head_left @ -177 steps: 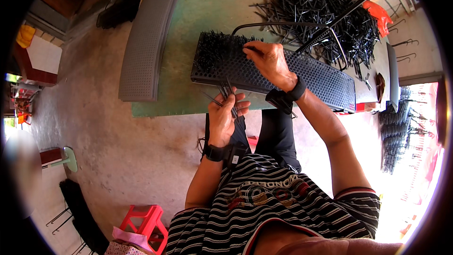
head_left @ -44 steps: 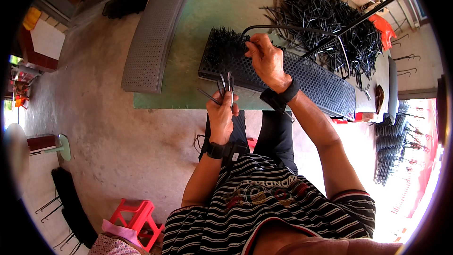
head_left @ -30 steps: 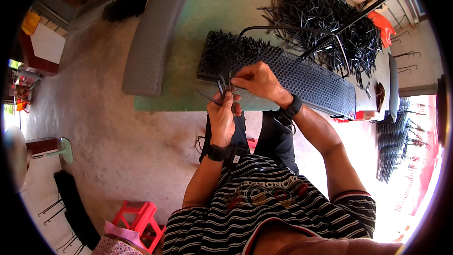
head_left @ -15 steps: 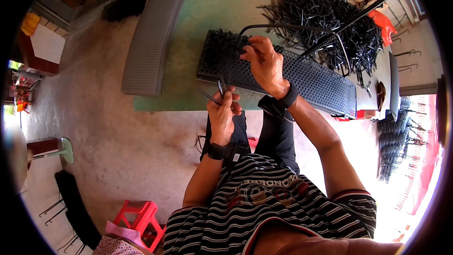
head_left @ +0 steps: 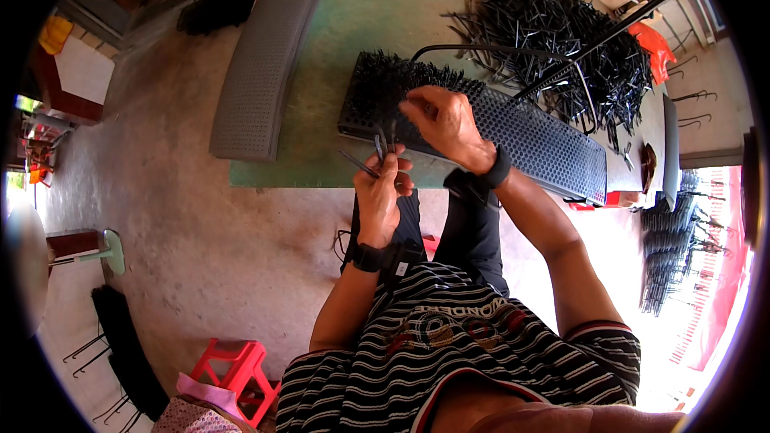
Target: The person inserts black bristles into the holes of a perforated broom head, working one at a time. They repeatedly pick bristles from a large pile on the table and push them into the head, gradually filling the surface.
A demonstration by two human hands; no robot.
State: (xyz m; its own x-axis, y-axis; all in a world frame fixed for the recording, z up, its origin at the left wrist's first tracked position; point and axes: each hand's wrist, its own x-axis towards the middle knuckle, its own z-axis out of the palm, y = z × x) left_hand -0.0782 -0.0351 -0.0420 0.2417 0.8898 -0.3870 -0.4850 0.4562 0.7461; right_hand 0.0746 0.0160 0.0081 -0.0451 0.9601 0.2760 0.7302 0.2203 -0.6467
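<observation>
Several thin dark strips [head_left: 386, 138] stick out of my left hand [head_left: 380, 200], whose fingers are closed round them at the table's near edge. Above and to the right, my right hand [head_left: 455, 127] hovers over a long black perforated panel [head_left: 537, 135], thumb and forefinger brought together. Whether anything sits in that pinch I cannot make out. Dense black bristle-like tufts [head_left: 375, 84] fill the left end and far side of the panel. The rest of its round holes show bare. A bent black metal rod frame [head_left: 493, 46] arches over the panel's far side.
A big heap of loose black strips [head_left: 561, 48] covers the table's far right, beside an orange bag [head_left: 651, 48]. A long grey perforated panel [head_left: 269, 64] lies along the left side of the green tabletop [head_left: 321, 112]. A red stool [head_left: 234, 377] stands at lower left.
My right hand has drawn back from the tufts toward me, uncovering more of the tufted row. My left hand has hardly moved and still grips the strips.
</observation>
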